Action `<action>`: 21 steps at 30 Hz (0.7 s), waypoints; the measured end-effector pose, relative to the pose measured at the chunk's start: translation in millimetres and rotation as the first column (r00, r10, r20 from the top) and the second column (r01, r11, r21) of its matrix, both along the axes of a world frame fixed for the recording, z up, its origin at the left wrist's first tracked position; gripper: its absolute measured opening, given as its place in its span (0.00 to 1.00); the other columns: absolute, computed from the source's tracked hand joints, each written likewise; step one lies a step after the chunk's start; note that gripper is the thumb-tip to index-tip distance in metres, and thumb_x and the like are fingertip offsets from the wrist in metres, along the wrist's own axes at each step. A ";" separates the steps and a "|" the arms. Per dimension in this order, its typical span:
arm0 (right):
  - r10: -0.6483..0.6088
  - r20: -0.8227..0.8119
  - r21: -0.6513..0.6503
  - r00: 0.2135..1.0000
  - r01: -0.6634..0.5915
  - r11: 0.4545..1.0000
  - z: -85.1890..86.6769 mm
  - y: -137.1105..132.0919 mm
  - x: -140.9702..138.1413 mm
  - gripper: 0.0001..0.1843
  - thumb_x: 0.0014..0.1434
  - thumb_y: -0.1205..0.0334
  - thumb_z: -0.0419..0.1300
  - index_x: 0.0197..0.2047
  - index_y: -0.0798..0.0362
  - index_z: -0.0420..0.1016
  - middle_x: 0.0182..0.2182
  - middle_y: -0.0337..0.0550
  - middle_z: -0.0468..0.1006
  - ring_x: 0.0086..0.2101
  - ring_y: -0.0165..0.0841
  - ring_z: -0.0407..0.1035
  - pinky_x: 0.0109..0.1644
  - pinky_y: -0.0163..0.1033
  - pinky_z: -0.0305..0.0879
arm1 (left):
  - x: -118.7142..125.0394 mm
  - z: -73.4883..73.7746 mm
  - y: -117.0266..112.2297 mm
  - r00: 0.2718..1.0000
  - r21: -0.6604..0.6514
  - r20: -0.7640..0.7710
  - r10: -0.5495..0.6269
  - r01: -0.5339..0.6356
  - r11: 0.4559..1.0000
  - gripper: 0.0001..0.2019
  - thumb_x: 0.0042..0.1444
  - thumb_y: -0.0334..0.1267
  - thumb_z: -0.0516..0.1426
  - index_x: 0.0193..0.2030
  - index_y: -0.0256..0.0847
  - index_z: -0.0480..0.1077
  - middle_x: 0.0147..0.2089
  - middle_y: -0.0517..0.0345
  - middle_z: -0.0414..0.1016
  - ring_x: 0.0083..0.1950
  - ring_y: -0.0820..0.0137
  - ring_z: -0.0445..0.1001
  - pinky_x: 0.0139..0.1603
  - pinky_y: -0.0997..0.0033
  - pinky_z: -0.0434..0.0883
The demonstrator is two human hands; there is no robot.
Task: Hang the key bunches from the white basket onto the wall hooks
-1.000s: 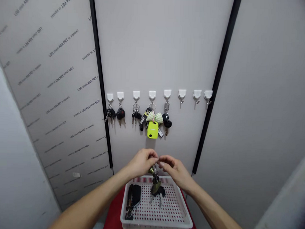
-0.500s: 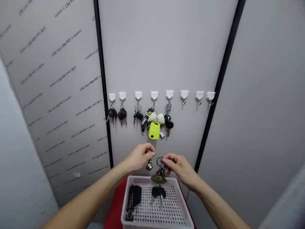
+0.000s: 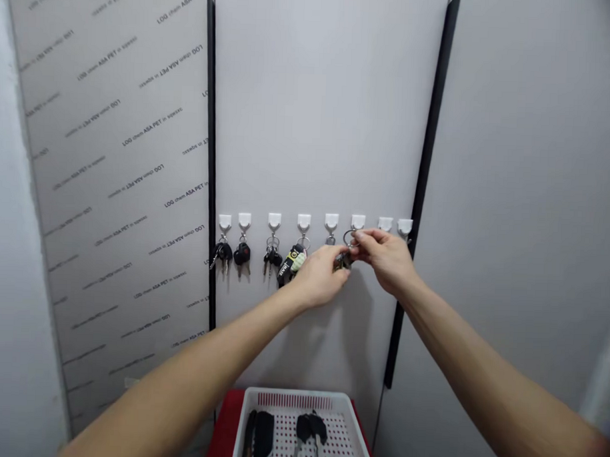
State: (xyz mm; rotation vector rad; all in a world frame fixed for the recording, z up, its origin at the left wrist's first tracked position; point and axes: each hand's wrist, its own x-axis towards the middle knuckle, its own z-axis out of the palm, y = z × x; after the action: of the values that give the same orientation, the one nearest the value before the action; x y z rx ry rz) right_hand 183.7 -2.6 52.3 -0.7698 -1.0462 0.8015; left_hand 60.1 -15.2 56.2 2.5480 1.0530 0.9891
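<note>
My right hand (image 3: 388, 258) pinches the metal loop of a key ring (image 3: 348, 241) between thumb and fingers. The loop is up at the sixth white wall hook (image 3: 358, 221); I cannot tell whether it touches the metal prong. Just below and left, my left hand (image 3: 324, 276) has its fingers closed on the hanging part of the same bunch, mostly hidden by the fingers. Left of that, a black and yellow fob (image 3: 290, 264) hangs from the fourth hook (image 3: 304, 220), partly covered by my left hand. The fifth hook (image 3: 332, 220) holds another ring, its keys hidden behind my hand.
Bunches of black-headed keys (image 3: 273, 255) hang from the hooks at left. Two more hooks (image 3: 385, 222) are at right, partly behind my hand. Below, a white basket (image 3: 299, 396) on a red surface (image 3: 224, 425) holds black-headed keys (image 3: 311, 427) and a black case (image 3: 264, 437).
Both hands have risen from above the basket to the hooks, carrying the key ring up and right. The camera view has tilted up, so the basket sits lower.
</note>
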 end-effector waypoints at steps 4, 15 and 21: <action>-0.115 -0.062 -0.034 0.991 0.113 0.993 7.0 14.6 9.2 0.03 0.40 0.67 0.55 0.19 0.56 0.63 0.14 0.34 0.65 0.14 0.21 0.60 0.20 0.31 0.60 | 21.7 6.6 12.4 0.997 0.043 -0.071 0.037 -0.034 0.999 0.18 0.43 0.32 0.48 0.44 0.38 0.58 0.43 0.52 0.62 0.42 0.68 0.61 0.43 0.68 0.59; -0.259 0.059 -0.071 0.964 0.263 0.962 -29.9 31.1 18.3 0.05 0.39 0.68 0.52 0.25 0.56 0.62 0.16 0.34 0.64 0.16 0.23 0.61 0.17 0.29 0.59 | 25.2 -34.4 -6.2 0.979 -0.004 -0.197 -0.047 0.047 0.999 0.19 0.43 0.33 0.49 0.45 0.33 0.58 0.43 0.50 0.62 0.42 0.69 0.62 0.44 0.70 0.60; -0.328 0.340 -0.028 0.882 0.358 0.933 -116.6 -8.3 0.9 0.11 0.41 0.65 0.49 0.32 0.57 0.64 0.22 0.37 0.67 0.21 0.24 0.61 0.23 0.31 0.59 | -25.3 -112.6 -32.8 0.978 -0.291 -0.181 -0.101 0.044 0.956 0.16 0.44 0.34 0.48 0.43 0.38 0.59 0.41 0.55 0.63 0.40 0.73 0.63 0.42 0.73 0.61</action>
State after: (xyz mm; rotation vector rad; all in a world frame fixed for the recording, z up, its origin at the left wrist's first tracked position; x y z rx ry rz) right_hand 184.6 -10.8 -64.2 -1.1599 -1.1314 0.4211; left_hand 34.8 -48.0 -56.4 2.4561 1.0547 0.5315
